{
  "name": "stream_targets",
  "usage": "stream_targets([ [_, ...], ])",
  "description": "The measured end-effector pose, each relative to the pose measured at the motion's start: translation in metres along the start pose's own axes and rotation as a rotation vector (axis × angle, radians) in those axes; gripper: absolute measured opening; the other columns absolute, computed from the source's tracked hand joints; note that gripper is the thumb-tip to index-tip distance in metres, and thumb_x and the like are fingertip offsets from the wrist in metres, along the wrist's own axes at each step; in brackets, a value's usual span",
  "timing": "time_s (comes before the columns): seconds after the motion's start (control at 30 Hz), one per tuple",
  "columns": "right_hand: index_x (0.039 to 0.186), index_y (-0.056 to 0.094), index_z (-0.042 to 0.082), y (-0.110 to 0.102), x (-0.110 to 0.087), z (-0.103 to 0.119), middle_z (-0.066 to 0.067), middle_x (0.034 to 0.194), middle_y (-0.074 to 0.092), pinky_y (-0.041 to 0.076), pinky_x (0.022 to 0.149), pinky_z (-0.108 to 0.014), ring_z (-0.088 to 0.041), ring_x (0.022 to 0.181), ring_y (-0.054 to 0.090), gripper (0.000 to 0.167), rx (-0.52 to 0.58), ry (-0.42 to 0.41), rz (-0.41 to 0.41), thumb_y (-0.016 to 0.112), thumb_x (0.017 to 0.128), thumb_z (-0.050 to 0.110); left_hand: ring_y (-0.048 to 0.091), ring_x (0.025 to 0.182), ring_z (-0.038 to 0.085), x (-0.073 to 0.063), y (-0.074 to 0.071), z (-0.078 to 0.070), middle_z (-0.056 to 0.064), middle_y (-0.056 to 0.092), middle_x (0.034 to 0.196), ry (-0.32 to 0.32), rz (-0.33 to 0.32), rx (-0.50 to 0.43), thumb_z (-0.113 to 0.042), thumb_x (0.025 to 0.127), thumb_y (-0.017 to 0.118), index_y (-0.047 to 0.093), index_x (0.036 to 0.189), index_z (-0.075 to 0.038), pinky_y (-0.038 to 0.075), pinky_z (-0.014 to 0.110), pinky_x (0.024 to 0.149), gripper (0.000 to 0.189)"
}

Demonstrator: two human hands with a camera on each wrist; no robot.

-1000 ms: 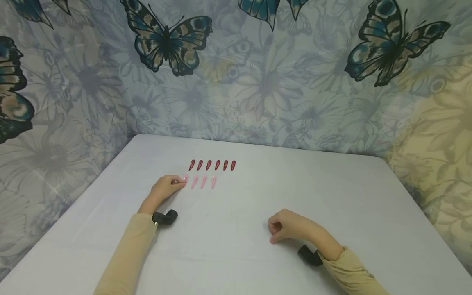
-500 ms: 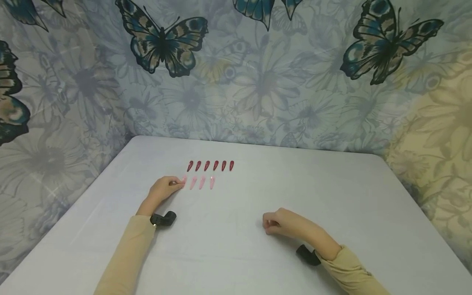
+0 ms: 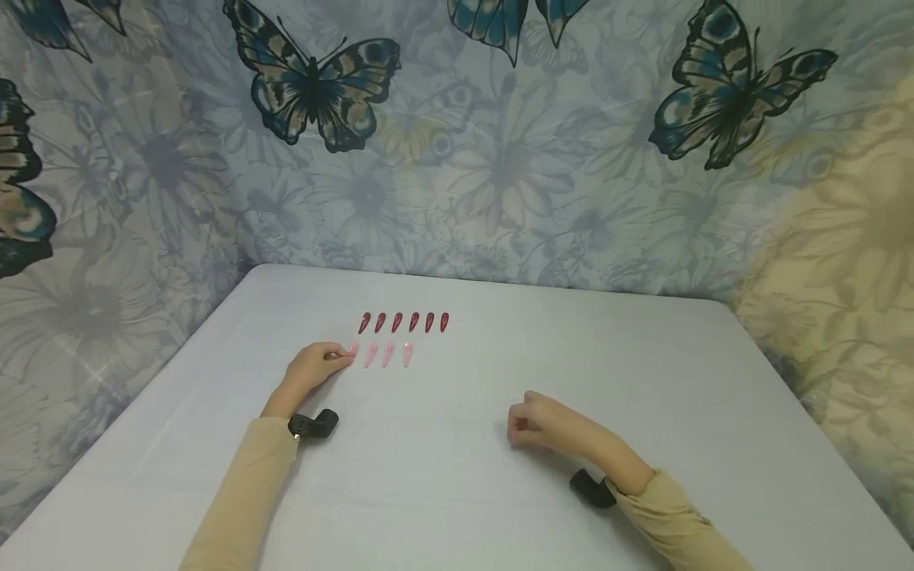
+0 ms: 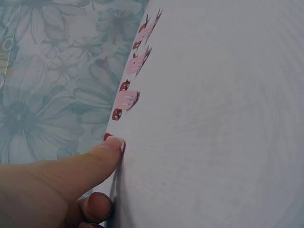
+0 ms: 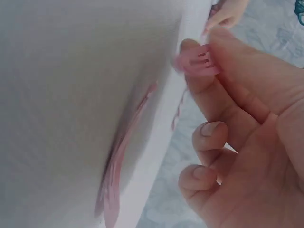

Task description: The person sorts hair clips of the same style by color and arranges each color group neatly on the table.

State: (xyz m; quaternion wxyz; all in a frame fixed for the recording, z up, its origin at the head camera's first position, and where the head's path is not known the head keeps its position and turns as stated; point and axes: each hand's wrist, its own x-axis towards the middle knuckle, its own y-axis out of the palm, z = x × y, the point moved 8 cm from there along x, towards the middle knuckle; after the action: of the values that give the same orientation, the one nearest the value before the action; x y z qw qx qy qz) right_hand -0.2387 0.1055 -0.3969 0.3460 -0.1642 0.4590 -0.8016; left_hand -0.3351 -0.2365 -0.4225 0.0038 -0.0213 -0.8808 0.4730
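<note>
My left hand (image 3: 311,368) pinches the leftmost pink snap hair clip (image 3: 354,347) at the near end of a row on the white table. The other pink clips (image 3: 388,354) lie beside it, spaced apart. Behind them runs a row of several dark red hair clips (image 3: 397,322). Farther right and nearer, my right hand (image 3: 553,426) is just above the table. Its thumb and index finger pinch a pink hair clip (image 5: 197,62), seen in the right wrist view. Below that hand another pink clip (image 5: 116,178) lies on the table; both are hidden in the head view.
A white cloth covers the table (image 3: 457,492). Behind it hangs a fabric wall (image 3: 500,182) with flowers and butterflies. Each wrist wears a black camera, one at the left (image 3: 314,424) and one at the right (image 3: 593,488).
My right hand has shifted slightly left and its fingers have drawn closer together. The left hand stays at the leftmost pink clip. The head view has shifted slightly.
</note>
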Motion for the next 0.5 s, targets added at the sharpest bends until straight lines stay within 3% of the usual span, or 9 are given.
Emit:
stream_targets([
  [0.2,0.080,0.053,0.009,0.003,0.001,-0.005,0.002,0.055,0.057,0.035,0.049,-0.017,0.003,0.050,0.039,0.017,0.182,0.018,-0.023,0.060,0.096,0.014,0.050,0.079,0.023,-0.002,0.004,0.001,0.011,0.062,0.084,-0.024,0.006,-0.017,-0.027,0.093,0.066,0.072,0.100,-0.003,0.038,0.031,0.070,0.026],
  [0.37,0.080,0.052,0.008,-0.005,0.008,-0.006,0.002,0.054,0.054,0.037,0.053,-0.018,0.002,0.049,0.041,0.019,0.211,0.017,-0.077,0.062,0.095,0.014,0.050,0.077,0.023,0.000,0.002,0.001,0.012,0.063,0.084,-0.020,0.000,-0.007,-0.028,0.092,0.066,0.072,0.102,-0.003,0.038,0.031,0.070,0.027],
  [0.5,0.083,0.053,0.005,-0.005,0.019,-0.012,0.003,0.057,0.054,0.038,0.059,-0.019,-0.003,0.054,0.046,0.016,0.279,0.067,0.002,0.062,0.094,0.012,0.049,0.076,0.023,0.000,0.000,0.000,0.012,0.063,0.083,-0.018,-0.005,-0.013,-0.027,0.092,0.066,0.073,0.102,-0.004,0.037,0.030,0.069,0.026],
])
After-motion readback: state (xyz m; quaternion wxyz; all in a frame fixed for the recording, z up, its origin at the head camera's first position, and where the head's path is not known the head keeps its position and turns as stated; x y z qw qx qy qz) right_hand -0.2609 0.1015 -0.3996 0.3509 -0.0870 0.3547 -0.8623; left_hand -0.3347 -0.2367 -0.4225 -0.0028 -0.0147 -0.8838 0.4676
